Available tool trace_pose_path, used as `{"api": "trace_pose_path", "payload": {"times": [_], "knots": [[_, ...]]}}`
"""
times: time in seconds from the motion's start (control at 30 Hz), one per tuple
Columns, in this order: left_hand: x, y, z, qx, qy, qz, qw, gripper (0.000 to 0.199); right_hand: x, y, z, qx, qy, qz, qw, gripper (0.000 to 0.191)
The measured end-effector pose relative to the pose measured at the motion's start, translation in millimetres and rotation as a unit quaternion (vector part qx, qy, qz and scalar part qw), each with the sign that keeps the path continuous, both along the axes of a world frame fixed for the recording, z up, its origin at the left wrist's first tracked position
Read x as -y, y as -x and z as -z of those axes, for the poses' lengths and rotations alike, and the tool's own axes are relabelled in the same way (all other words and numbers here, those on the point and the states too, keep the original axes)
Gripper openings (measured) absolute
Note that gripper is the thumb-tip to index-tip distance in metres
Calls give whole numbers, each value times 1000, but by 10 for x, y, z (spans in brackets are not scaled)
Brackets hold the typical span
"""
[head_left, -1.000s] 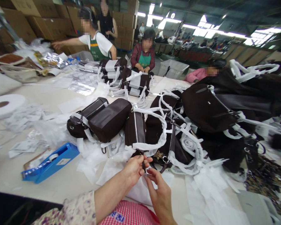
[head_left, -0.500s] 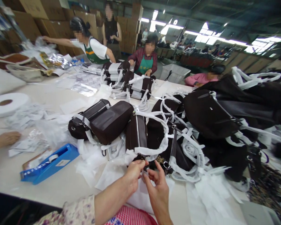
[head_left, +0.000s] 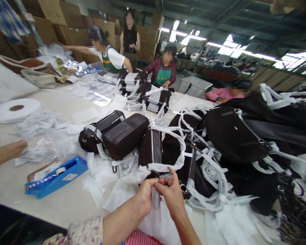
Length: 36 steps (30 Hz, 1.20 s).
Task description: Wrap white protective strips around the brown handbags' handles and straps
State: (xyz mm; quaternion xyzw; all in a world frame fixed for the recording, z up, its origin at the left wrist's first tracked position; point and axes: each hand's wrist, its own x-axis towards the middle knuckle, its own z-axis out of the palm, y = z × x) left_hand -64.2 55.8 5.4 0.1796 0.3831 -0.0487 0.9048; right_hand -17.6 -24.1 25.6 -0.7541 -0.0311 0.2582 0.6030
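At the near end of a dark bag with a silver zipper, my left hand pinches something too small to make out. My right hand meets it there, thumb and index fingertip pressed together and another finger raised by the white-wrapped handle. A translucent strip hangs down between the two hands. White wrapping sheets lie under and beside them. What the fingertips hold at the bag's end is partly hidden.
A blue tape dispenser, a white roll and another person's hand are at the left. Dark bags heap up at the right. More bags stand farther back, near people in green aprons.
My right thumb and index finger have come together beside my left fingertips, and the translucent strip now hangs clearly between my hands. The view has shifted slightly. The other person's hand has opened out.
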Motion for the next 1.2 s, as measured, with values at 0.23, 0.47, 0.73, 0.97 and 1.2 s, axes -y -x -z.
{"api": "trace_pose_path", "payload": {"times": [0.23,0.47,0.73,0.97,1.2], "knots": [[-74,43,-198,-19,15,-3,1000,23,-83,11,-24,-17,-24,12,999,103],[-120,249,-242,67,31,90,993,20,-110,-96,39,13,34,-1,999,106],[-139,315,-206,-30,-49,96,994,7,56,-343,-124,307,128,-214,918,67],[-190,417,-174,5,-34,104,994,17,-11,-844,-287,664,79,-454,589,48],[103,456,-190,8,-38,16,999,29,-218,-971,-219,649,25,-549,526,50]]}}
